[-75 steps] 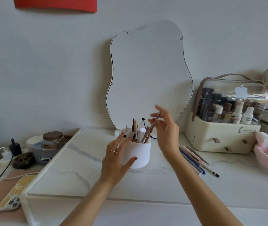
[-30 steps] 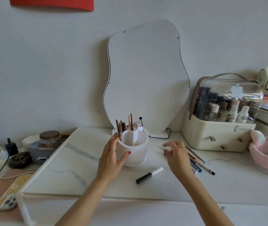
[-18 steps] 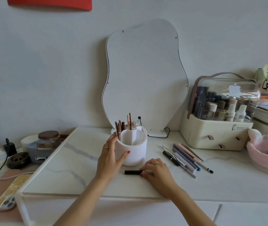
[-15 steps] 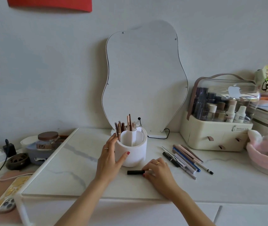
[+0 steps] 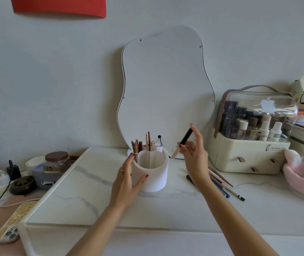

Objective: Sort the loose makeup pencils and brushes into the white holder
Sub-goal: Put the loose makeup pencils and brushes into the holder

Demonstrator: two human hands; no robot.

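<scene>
1. One view only: wide-angle cam on person's head.
2. Faces fwd & down across marble tabletop (image 5: pixel 84 200) to wall (image 5: pixel 55 80) w/ mirror (image 5: pixel 164 89) at back centre.
3. Close-in: left hand (image 5: pixel 127 182), right hand (image 5: pixel 195 159) & white holder (image 5: pixel 155 176) sit mid-frame, near cam.

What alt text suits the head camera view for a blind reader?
A person's right hand pinches a black-and-white pen, tilted in the air beside a white holder that the left hand grips on a marble table. Some upright pencils stand in the holder's back compartments; more loose pencils lie to its right.
</scene>
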